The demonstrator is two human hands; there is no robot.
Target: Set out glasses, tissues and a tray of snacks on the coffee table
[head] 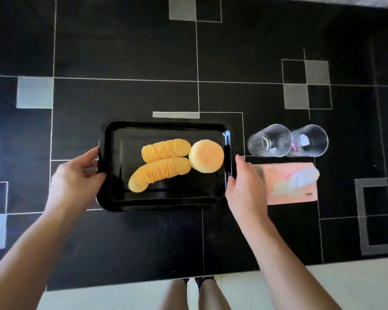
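A black rectangular tray (166,200) lies on the black coffee table (126,95) near its front edge. On it are two curved rows of yellow crisps (164,162) and a round pale bun (206,156). My left hand (76,182) grips the tray's left rim, thumb on top. At the tray's right rim is my right hand (244,184), fingers spread and touching the edge. Two clear glasses (287,140) stand side by side to the right of the tray. A pink tissue pack (293,184) lies just in front of them, partly behind my right hand.
The table top is glossy black with white lines and grey squares. Its front edge runs along the bottom, with pale floor and my legs (202,294) below. A light surface shows past the table's far right corner.
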